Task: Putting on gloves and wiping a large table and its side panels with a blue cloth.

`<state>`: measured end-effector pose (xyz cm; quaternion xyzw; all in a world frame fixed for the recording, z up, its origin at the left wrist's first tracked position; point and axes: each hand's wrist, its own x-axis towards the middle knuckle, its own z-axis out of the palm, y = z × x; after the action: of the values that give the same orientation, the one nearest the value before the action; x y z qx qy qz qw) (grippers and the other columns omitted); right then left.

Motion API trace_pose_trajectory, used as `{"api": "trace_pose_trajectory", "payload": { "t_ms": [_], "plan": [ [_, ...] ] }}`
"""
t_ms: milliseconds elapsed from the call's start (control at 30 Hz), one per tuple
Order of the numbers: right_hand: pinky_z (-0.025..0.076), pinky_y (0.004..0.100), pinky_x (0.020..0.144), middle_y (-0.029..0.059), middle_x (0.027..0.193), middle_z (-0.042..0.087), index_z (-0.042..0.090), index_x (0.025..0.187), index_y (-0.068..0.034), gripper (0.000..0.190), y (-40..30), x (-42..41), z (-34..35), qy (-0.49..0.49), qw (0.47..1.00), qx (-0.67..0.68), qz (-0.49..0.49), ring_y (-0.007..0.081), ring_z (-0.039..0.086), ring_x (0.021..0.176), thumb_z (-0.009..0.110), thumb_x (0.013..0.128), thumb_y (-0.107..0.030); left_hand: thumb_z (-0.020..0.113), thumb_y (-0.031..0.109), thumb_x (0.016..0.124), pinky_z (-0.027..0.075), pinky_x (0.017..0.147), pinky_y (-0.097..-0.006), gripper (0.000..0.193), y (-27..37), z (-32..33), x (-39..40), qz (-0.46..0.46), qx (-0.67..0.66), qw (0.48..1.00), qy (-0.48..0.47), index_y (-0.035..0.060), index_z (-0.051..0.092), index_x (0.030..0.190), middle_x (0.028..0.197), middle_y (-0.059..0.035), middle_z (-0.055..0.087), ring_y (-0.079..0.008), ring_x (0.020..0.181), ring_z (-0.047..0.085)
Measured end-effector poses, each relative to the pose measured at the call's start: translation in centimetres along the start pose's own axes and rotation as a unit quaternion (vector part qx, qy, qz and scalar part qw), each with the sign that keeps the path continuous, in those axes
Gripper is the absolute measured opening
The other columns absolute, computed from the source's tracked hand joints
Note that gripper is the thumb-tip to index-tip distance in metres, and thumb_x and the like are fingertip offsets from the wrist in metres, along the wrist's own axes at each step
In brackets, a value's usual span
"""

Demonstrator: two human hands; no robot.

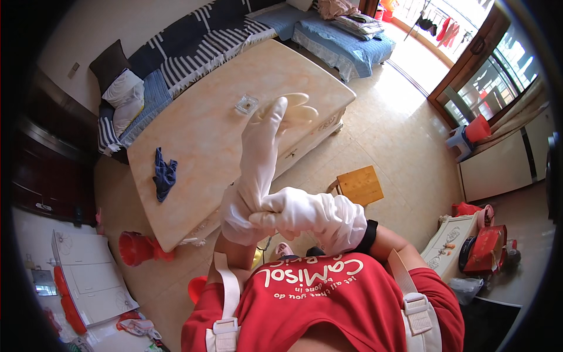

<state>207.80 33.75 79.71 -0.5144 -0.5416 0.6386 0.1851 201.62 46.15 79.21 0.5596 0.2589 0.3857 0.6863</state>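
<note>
My left hand (268, 114) is stretched out over the table in a long whitish rubber glove (257, 163), its fingers apart and holding nothing. Two pale glove fingers spread to the right of the raised thumb. My right hand (281, 213), in a matching glove (325, 211) bunched along the forearm, pinches the cuff of the left glove near my left forearm. A black band (368, 236) circles my right forearm just past that glove's edge. Beyond the left hand, a clear glass ashtray (246, 104) rests on the marble-look table (198, 127).
A dark blue cloth (165, 176) lies at the table's left end. To the right stands a wooden stool (360, 185). Red buckets (135, 248) are on the floor at left. A sofa (193, 48) runs behind the table, and a white cabinet (453, 240) stands at right.
</note>
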Motion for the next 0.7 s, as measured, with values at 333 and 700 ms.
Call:
{"api": "trace_pose_trajectory", "payload": {
  "t_ms": [333,700],
  "plan": [
    [0.043,0.0308,0.049,0.0049,0.055,0.059,0.065,0.081,-0.005,0.043,0.0,0.9,-1.7,-0.067,0.997,-0.020,0.012,0.0144,0.055,0.049,0.056,0.101,-0.042,0.063,0.037,0.099,0.044,0.110,-0.0402,0.051,-1.9,-7.3,-11.1,-0.123,0.227,0.928,-0.269,0.0043,0.053,0.137,0.130,-0.0140,0.063,-0.0235,0.123,0.057],
    [0.046,0.0276,0.051,0.0073,0.066,0.065,0.065,0.091,0.000,0.053,7.4,4.2,-2.9,0.115,0.974,0.171,-0.090,0.0126,0.058,0.055,0.054,0.102,-0.051,0.065,0.034,0.098,0.040,0.113,-0.0432,0.052,-2.4,-1.8,0.5,0.044,-0.363,0.929,-0.051,0.0046,0.051,0.138,0.139,-0.0137,0.056,-0.0252,0.130,0.052]
  ]
}}
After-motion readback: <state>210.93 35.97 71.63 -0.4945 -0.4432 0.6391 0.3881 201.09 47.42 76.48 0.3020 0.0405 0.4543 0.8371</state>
